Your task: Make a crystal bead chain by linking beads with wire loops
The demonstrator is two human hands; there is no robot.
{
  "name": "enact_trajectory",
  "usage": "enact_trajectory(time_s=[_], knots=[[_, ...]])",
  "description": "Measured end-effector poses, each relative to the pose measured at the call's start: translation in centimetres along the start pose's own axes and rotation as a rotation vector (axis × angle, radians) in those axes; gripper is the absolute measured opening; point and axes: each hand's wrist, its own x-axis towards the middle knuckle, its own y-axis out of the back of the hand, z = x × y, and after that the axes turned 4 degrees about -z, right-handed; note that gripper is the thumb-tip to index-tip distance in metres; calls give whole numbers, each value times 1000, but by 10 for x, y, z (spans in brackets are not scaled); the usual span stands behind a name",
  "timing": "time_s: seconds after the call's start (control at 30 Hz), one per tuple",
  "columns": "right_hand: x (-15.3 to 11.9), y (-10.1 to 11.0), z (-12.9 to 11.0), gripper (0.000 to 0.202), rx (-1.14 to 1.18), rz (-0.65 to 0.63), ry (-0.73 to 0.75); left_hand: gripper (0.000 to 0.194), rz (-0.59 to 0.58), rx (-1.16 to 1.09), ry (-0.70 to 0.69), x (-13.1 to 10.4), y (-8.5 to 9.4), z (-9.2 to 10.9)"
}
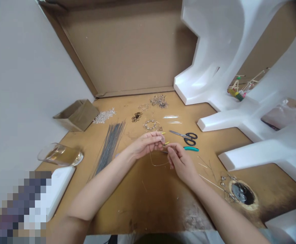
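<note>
My left hand is closed in a pinch over the middle of the table. At its fingertips is a small clear piece, perhaps a bead, partly covered by the fingers. A thin wire hangs in a loop below that hand and runs across to my right hand. The right thumb and fingers are pressed together on the wire. Yellow tips poke out beside the left fingers; what they belong to is hidden. Just behind the hands lies a ring of clear beads on wire.
Scissors and a teal-handled tool lie right of the hands. Grey wires, clear beads, a cardboard box and a glass are at left. White foam pieces border the right, near a round hole.
</note>
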Motion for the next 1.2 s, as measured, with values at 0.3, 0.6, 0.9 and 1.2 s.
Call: enact_trajectory(time_s=[0.3, 0.6, 0.9, 1.2], knots=[[-1, 2, 0, 25, -47, -13, -37, 21, 63, 120, -7, -2, 3, 2], [1, 0, 1, 25, 76, -14, -98, 23, 59, 274, -26, -5, -6, -3], [4, 1, -15, 35, 589, -160, -371, 25, 81, 330, -2, -5, -10, -4], [7, 1, -6, 31, 531, -139, -371, 29, 76, 373, 0, -4, -5, -1]])
